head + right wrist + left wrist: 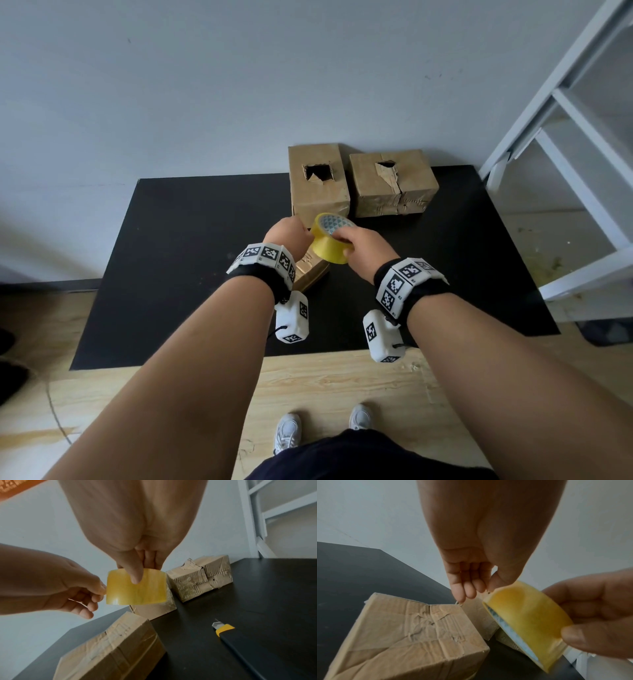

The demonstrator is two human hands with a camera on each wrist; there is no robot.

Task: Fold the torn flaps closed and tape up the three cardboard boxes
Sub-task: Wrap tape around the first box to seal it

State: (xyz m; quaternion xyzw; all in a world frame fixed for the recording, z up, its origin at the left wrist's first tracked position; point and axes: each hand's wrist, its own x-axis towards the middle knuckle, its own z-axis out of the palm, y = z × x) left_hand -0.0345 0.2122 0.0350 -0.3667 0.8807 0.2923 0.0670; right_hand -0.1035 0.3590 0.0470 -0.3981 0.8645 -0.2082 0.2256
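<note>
My right hand (346, 240) grips a yellow tape roll (330, 243) in the air, thumb across its outer face (135, 574). My left hand (301, 233) pinches the roll's left rim with thumb and curled fingers (477, 589). Under both hands lies a crumpled cardboard box (412, 635), its top covered in old tape, mostly hidden in the head view. Two more boxes stand at the back of the black mat: a tall one (318, 185) and a wider one (394, 185), each with a torn hole in its top.
A yellow-and-black utility knife (240, 639) lies on the black mat (191, 267), right of the near box, blade tip out. A white shelf frame (565, 154) stands at the right. A grey wall is behind the boxes. My shoes show on the wood floor.
</note>
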